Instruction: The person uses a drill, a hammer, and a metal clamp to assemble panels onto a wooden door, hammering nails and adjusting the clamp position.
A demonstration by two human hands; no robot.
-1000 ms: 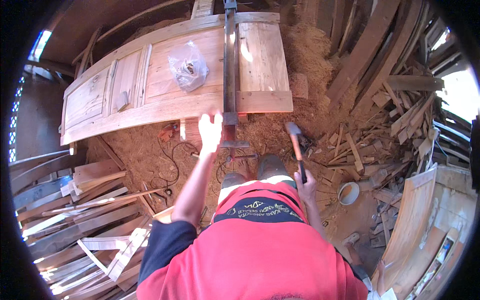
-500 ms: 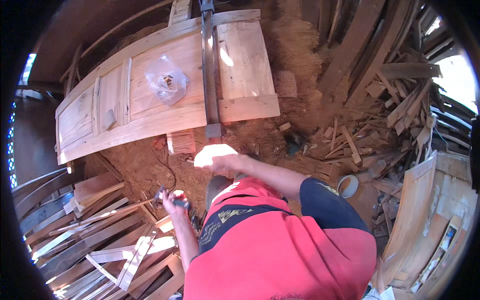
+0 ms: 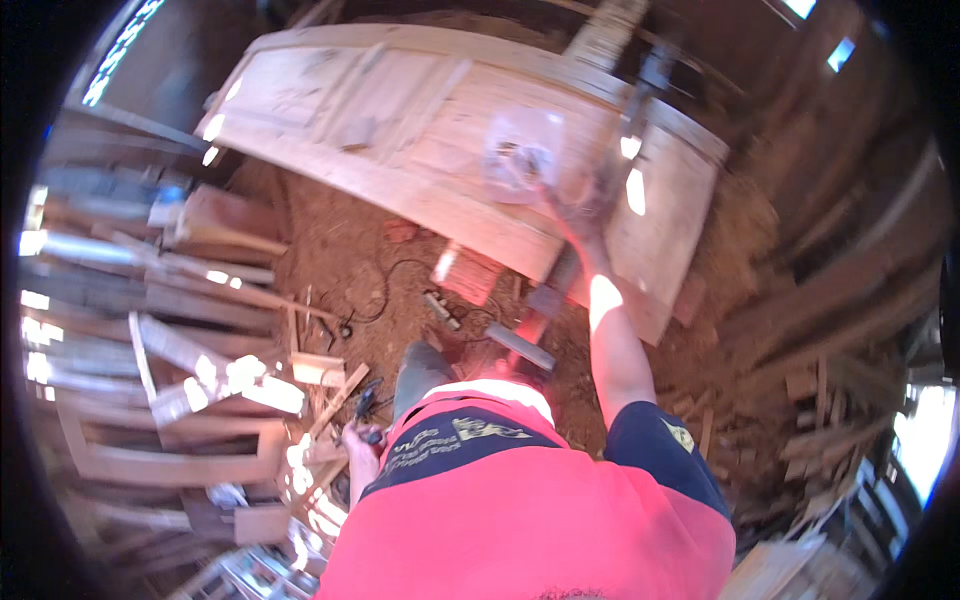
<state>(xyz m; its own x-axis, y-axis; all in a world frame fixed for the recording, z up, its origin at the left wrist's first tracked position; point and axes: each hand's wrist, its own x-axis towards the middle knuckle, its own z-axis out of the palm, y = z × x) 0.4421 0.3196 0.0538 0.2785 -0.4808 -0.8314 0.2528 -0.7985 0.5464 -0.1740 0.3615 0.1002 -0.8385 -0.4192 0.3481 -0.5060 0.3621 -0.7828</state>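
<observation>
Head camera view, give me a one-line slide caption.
Right hand reaches to a clear plastic bag on a pale wooden panelled door; left hand holds a dark tool.

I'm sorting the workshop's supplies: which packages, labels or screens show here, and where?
Clear plastic bag: lies crumpled on the pale wooden door, small dark items inside; the right hand reaches to its edge.
No signs or screens show; the picture is blurred.
</observation>
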